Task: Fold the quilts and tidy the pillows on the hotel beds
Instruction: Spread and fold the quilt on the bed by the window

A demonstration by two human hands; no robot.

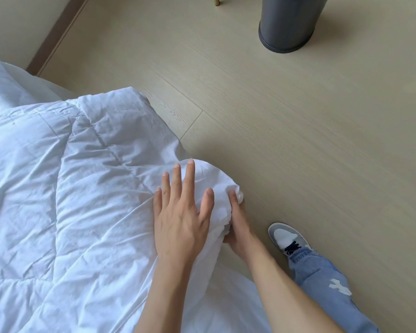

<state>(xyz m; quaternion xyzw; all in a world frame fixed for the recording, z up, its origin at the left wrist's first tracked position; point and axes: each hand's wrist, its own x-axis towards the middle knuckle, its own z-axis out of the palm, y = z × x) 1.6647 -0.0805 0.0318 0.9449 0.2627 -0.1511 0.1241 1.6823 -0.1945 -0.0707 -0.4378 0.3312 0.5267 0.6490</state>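
The rumpled white stitched quilt (65,188) covers the bed on the left, one corner bulging out over the pale wood-plank floor (298,140). The left hand (180,212) presses flat on that corner, fingers straight and spread. The right hand (237,224) grips the bunched edge from beneath (thumb on top). Nearby: grey-and-white sneaker (283,236), dark grey cylindrical bin (288,25). No readable writing.

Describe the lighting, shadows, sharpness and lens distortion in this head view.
Head view: soft, even daylight with no glare; the bin throws a faint shadow to its right on the floor; the quilt creases show gentle grey shading; the left hand and right hand look sharp, without motion blur; floor plank lines bow slightly, as a wide-angle lens does.
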